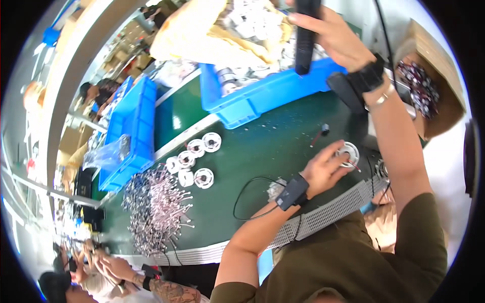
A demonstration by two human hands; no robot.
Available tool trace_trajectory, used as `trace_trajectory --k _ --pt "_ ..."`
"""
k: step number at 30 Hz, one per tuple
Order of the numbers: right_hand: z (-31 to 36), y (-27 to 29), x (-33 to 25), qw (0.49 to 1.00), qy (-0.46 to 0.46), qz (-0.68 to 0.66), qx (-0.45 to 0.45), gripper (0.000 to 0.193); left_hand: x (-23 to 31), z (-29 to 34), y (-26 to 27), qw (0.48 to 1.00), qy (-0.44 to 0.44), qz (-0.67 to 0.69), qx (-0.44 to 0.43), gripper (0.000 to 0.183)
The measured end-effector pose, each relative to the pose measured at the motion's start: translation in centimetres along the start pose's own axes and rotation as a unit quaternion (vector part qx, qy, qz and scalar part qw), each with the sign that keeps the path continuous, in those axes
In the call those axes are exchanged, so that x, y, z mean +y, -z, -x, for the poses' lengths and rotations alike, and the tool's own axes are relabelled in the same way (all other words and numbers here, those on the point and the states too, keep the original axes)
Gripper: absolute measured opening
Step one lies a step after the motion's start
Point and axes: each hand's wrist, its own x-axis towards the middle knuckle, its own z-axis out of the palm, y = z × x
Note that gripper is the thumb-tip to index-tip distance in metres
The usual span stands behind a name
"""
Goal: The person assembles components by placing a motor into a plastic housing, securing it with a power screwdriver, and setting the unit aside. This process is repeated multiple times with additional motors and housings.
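My left hand is closed on a white round ring-shaped part with a red wire, low over the green table. Raised at the upper right, my right hand grips a long black bar-shaped tool; its upper end is cut off by the frame, so its exact kind does not show. A small dark connector with a short red wire lies just beyond my left hand. Several similar white round parts are grouped on the table further left.
A blue bin of white parts stands at the back, another blue bin at the left. Wire pieces are heaped at left. A carton stands right; a white perforated strip edges the table. Another person's hands show lower left.
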Motion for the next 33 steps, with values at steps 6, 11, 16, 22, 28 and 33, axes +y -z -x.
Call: trace_trajectory --k 6,11,16,22,28,33 --pt "7.3 4.8 -2.3 1.000 0.029 0.011 0.000 0.041 0.7 0.1 1.5 1.000 0.007 -0.018 0.007 0.032" --pt "13.6 9.7 -5.7 0.981 0.028 0.156 0.112 0.044 0.1 -0.6 0.8 1.000 0.002 -0.010 -0.003 0.033" --pt "16.8 12.7 -4.2 0.970 0.030 0.166 0.175 0.038 0.0 -0.4 0.8 0.989 -0.020 -0.137 -0.041 0.039" --pt "16.0 11.9 -5.2 0.962 -0.013 0.124 0.243 0.033 -0.2 -0.4 1.5 0.995 0.023 -0.084 -0.059 0.035" --pt "16.9 11.6 -5.5 0.963 -0.009 0.105 0.248 0.034 0.1 0.0 1.5 0.994 0.026 -0.075 -0.073 0.036" --pt "16.9 12.1 -4.8 0.961 0.029 0.151 0.231 0.036 0.2 -0.2 1.3 0.994 0.024 -0.088 -0.059 0.038"
